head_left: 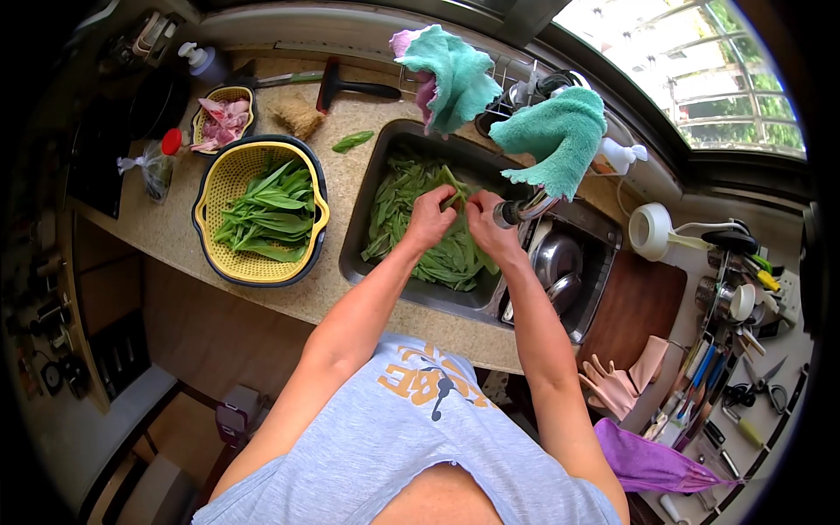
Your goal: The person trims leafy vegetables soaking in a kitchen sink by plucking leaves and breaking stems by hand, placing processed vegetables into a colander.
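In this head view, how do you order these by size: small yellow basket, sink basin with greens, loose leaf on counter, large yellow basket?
Largest to smallest:
1. Sink basin
2. Large yellow basket
3. Small yellow basket
4. Loose leaf

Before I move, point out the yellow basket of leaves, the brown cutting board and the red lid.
Yellow basket [203,219]: head view, on its left rim.
Brown cutting board [639,296]: head view, on its bare surface.
Red lid [171,141]: head view, on its top.

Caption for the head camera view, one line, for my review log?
Both hands hold leafy greens in the sink, beside a yellow basket.
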`<state>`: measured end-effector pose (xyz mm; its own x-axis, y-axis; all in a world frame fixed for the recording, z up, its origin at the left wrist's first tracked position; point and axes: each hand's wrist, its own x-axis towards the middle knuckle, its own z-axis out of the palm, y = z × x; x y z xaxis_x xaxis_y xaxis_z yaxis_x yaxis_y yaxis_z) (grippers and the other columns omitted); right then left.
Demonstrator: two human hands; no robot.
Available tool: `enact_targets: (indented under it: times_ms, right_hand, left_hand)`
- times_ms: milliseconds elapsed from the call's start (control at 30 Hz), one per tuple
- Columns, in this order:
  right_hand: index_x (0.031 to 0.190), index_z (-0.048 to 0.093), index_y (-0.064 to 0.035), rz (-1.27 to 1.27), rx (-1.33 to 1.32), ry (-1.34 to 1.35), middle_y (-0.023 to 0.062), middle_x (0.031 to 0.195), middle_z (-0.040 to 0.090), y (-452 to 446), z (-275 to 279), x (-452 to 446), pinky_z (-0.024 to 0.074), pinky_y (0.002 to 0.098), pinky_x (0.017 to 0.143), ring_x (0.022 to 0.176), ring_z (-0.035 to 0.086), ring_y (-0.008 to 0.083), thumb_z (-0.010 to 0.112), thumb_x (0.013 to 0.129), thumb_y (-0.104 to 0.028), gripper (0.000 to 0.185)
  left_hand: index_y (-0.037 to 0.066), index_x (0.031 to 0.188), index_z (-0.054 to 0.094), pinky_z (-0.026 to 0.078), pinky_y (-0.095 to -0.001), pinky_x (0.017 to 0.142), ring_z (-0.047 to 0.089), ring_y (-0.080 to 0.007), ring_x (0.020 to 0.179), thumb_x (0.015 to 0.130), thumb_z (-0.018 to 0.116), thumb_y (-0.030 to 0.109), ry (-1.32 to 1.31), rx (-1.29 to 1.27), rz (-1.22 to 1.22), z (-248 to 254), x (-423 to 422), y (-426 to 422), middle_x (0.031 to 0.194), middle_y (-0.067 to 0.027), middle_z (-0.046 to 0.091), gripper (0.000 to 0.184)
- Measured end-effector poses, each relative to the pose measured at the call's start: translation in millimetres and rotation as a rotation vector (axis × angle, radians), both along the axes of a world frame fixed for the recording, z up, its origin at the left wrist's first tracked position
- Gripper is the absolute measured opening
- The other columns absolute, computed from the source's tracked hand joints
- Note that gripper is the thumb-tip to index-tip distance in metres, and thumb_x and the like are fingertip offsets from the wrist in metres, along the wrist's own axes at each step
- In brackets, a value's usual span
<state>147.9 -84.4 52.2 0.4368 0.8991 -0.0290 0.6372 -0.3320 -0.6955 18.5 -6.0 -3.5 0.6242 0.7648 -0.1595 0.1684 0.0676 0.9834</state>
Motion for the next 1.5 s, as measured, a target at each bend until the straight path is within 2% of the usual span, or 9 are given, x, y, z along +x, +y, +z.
enact_targets:
  times_ms: [333, 500, 567, 800, 1000, 1067, 1133, 1400, 1500]
  right_hand:
    - [0.086, 0.064, -0.0032, -0.046, -0.062, 0.202, 0.0134, 0.077, 0.065, -5, 7, 12, 0.0495, 0.0388, 0.066, 0.072, 0.064, 0.0296, 0.065, 0.081, -0.014, 0.012]
    - [0.087, 0.065, -0.005, -0.07, -0.124, 0.139, 0.0126, 0.077, 0.065, -13, 13, 11, 0.0498, 0.038, 0.067, 0.073, 0.065, 0.0295, 0.067, 0.079, -0.016, 0.013]
    - [0.088, 0.064, -0.0003, -0.032, -0.074, 0.125, 0.0056, 0.069, 0.058, -17, 13, 10, 0.0444, 0.0305, 0.062, 0.066, 0.054, 0.0139, 0.061, 0.084, -0.013, 0.014]
    - [0.087, 0.063, -0.0017, -0.067, -0.071, 0.105, 0.0032, 0.069, 0.056, -21, 12, 17, 0.0439, 0.0298, 0.062, 0.065, 0.051, 0.0122, 0.063, 0.085, -0.014, 0.013]
    - [0.089, 0.064, 0.0012, -0.033, -0.083, 0.177, 0.0088, 0.073, 0.062, -5, 21, 9, 0.0454, 0.0331, 0.064, 0.067, 0.057, 0.0177, 0.061, 0.083, -0.016, 0.018]
    - [0.086, 0.064, -0.0016, 0.001, -0.072, 0.128, 0.0153, 0.077, 0.065, 2, 26, 5, 0.0486, 0.0401, 0.068, 0.074, 0.064, 0.0312, 0.064, 0.08, -0.014, 0.013]
    - [0.085, 0.064, -0.0006, 0.022, -0.077, 0.117, 0.0165, 0.077, 0.064, 8, 29, 3, 0.0484, 0.041, 0.068, 0.075, 0.064, 0.0323, 0.063, 0.081, -0.014, 0.014]
    - [0.084, 0.062, 0.0029, 0.067, -0.057, 0.094, 0.0209, 0.08, 0.064, 16, 19, -4, 0.0481, 0.0443, 0.072, 0.079, 0.063, 0.039, 0.058, 0.084, -0.014, 0.017]
    - [0.09, 0.061, 0.0028, 0.038, -0.137, 0.102, 0.0223, 0.082, 0.065, 16, 16, -3, 0.0484, 0.0441, 0.073, 0.081, 0.063, 0.0391, 0.057, 0.086, -0.016, 0.02]
  left_hand:
    - [0.0, 0.096, 0.065, 0.046, -0.0282, 0.066, 0.056, -0.0109, 0.071, 0.075, 0.066, 0.011, -0.143, -0.321, -0.001, 2, -3, -7, 0.079, -0.0062, 0.064, 0.024]
    - [-0.001, 0.093, 0.064, 0.045, -0.0281, 0.064, 0.053, -0.0078, 0.07, 0.079, 0.071, 0.014, -0.099, -0.109, -0.091, 4, 5, -9, 0.078, -0.0021, 0.065, 0.022]
    - [-0.001, 0.092, 0.064, 0.045, -0.0295, 0.062, 0.051, -0.0086, 0.067, 0.078, 0.072, 0.016, -0.014, -0.034, -0.121, 8, 7, -7, 0.074, -0.0042, 0.063, 0.024]
    - [-0.001, 0.088, 0.063, 0.042, -0.0322, 0.057, 0.044, -0.0099, 0.06, 0.076, 0.074, 0.024, 0.138, 0.099, -0.181, 26, 7, -3, 0.063, -0.0088, 0.053, 0.029]
    - [-0.002, 0.08, 0.061, 0.037, -0.0303, 0.054, 0.041, -0.0089, 0.058, 0.08, 0.069, 0.021, -0.001, -0.096, -0.11, 18, -2, 0, 0.058, -0.0026, 0.046, 0.025]
    - [-0.002, 0.079, 0.06, 0.037, -0.0304, 0.054, 0.04, -0.0084, 0.058, 0.082, 0.068, 0.021, 0.055, -0.12, -0.114, 19, -8, 5, 0.058, -0.0015, 0.044, 0.025]
    - [-0.002, 0.078, 0.059, 0.036, -0.0306, 0.053, 0.039, -0.0079, 0.058, 0.083, 0.067, 0.021, 0.112, -0.145, -0.118, 27, -11, 8, 0.058, -0.0004, 0.043, 0.025]
    - [-0.001, 0.085, 0.058, 0.042, -0.0357, 0.057, 0.049, -0.0217, 0.058, 0.077, 0.063, 0.012, 0.128, 0.223, 0.022, 14, -12, 8, 0.067, -0.0155, 0.054, 0.016]
    - [-0.002, 0.091, 0.06, 0.046, -0.0311, 0.063, 0.056, -0.0164, 0.065, 0.076, 0.06, 0.005, 0.131, 0.171, 0.039, 18, -11, 8, 0.073, -0.0117, 0.061, 0.017]
